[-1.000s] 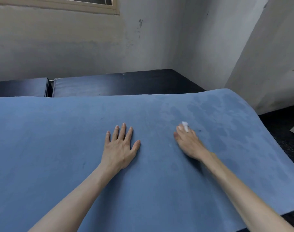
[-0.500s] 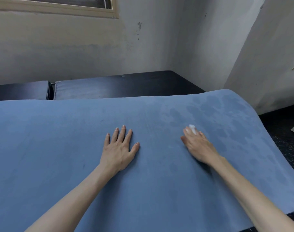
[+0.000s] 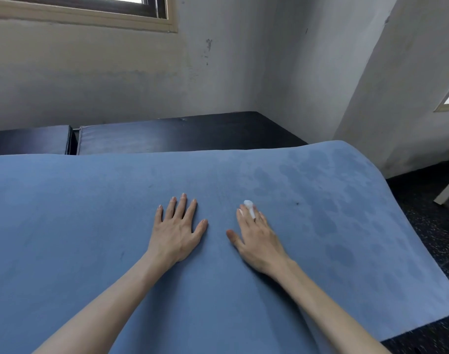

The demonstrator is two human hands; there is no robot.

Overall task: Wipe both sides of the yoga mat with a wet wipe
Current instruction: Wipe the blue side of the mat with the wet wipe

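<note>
Wiping the upper face of the yoga mat [image 3: 90, 226], spread blue across the view.
Right hand [image 3: 259, 241] presses a white wet wipe [image 3: 249, 207] flat under extended fingers; damp patches lie to its right. Left hand [image 3: 177, 231], flat and empty, likely steadies the mat. No containers visible.

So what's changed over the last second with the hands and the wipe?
The right hand slid the wipe left across the mat, ending close to the left hand. The left hand stayed flat on the mat, and the damp patches on the right look unchanged.
</note>
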